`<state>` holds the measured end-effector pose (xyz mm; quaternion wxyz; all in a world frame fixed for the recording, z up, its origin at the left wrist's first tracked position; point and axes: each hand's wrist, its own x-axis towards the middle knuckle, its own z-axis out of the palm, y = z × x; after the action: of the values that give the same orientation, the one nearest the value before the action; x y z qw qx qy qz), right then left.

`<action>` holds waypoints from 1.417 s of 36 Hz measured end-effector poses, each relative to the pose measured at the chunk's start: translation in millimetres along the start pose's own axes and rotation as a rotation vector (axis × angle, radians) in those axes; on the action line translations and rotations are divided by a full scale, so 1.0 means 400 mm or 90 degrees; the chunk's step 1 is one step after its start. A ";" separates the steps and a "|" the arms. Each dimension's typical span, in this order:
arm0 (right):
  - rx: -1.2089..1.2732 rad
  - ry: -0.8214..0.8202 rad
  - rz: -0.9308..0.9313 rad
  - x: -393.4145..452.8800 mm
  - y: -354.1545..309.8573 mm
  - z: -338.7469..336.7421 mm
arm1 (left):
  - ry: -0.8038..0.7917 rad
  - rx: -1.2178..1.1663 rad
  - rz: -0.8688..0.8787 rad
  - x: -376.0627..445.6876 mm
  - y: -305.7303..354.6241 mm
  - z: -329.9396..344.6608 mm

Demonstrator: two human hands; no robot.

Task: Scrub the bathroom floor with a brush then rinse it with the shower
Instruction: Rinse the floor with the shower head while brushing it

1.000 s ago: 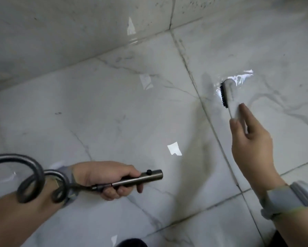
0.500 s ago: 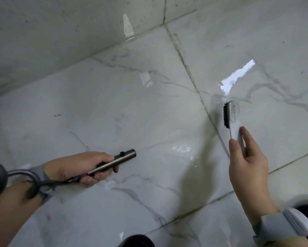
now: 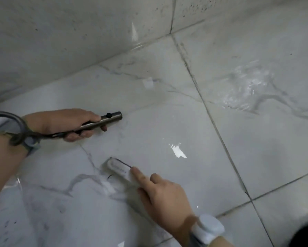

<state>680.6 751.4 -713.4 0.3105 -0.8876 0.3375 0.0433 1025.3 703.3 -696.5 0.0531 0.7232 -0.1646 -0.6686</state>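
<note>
Okay, your right hand (image 3: 164,195) pinches the white brush (image 3: 120,168) with the forefinger laid straight along its back, bristles down on the glossy marble-veined floor (image 3: 149,107); keep it flat and press evenly. Your left hand (image 3: 66,123) curls round the slim metal shower wand (image 3: 103,120), just beyond the brush toward the wall (image 3: 60,41), its ribbed hose (image 3: 16,125) looping by the wrist.

No legible text or numbers — only a faint, blurred marking on the brush (image 3: 119,167) back.
</note>
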 end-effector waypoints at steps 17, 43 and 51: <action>0.064 0.282 0.323 0.225 0.301 -0.315 | -0.062 -0.351 0.177 -0.043 0.091 0.040; 0.000 0.203 0.269 0.462 0.278 -0.385 | -0.032 -0.522 0.108 -0.095 -0.007 0.008; 0.022 0.092 0.027 0.342 0.037 -0.166 | -0.017 -0.583 0.083 -0.099 -0.029 0.015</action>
<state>767.7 626.0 -706.9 0.2998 -0.8754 0.3786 -0.0203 1019.3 727.4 -663.0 0.4068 0.6047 0.1015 -0.6772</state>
